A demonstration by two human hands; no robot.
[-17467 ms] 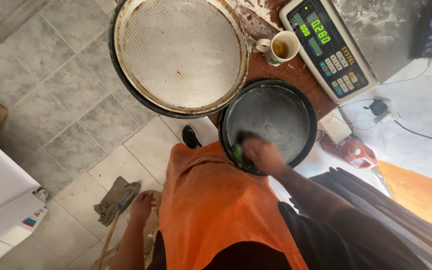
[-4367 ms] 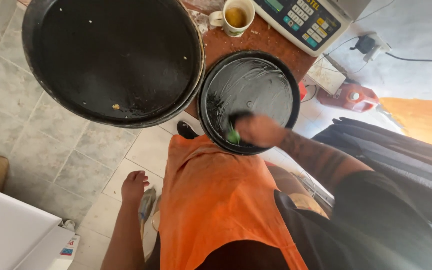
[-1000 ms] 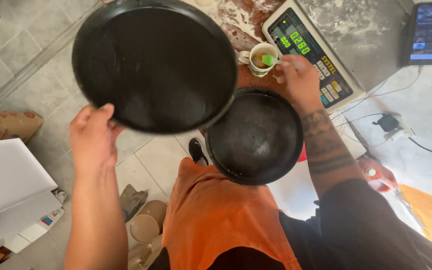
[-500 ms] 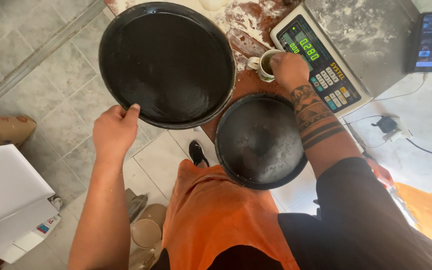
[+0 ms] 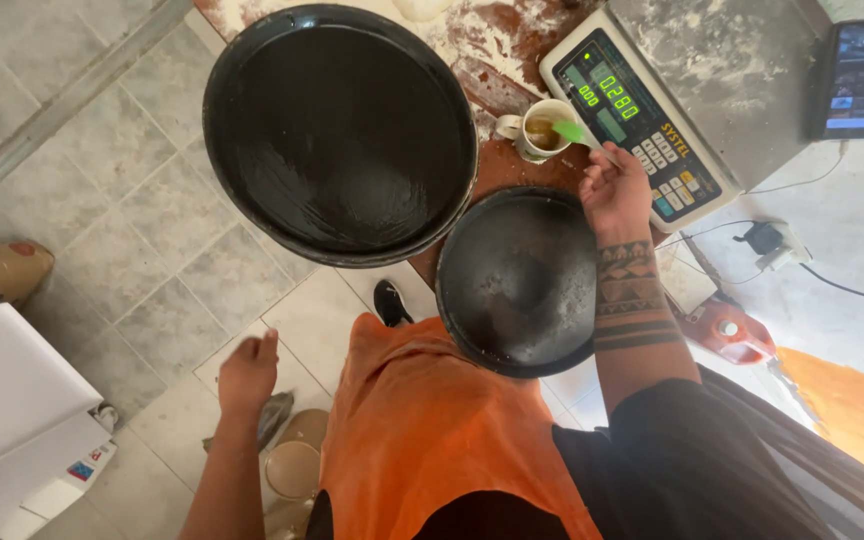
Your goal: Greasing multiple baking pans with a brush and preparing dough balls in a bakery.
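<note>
Fingers of my right hand were pinched around the handle of a green brush, whose bright green head hung just over the rim of a small cream mug holding a brownish liquid. That mug stood at the far side of the reddish, flour-dusted counter, squeezed between the large round black pan on the left and the grey weighing scale on the right. My tattooed forearm crossed the right edge of a smaller black pan, which lay nearer to me and overhung the counter's near edge, its glossy surface showing just above my orange apron. The large pan also jutted out past the counter, over the grey tiled floor. My left hand hung low on the left, beside the apron and above the floor, loosely curled with nothing in it, well apart from both pans. On the far right, a dark phone leaned at the edge of the scale's dusty platform, its screen lit. A white box sat on the floor at the near left, and a red object lay below the scale on the right.
</note>
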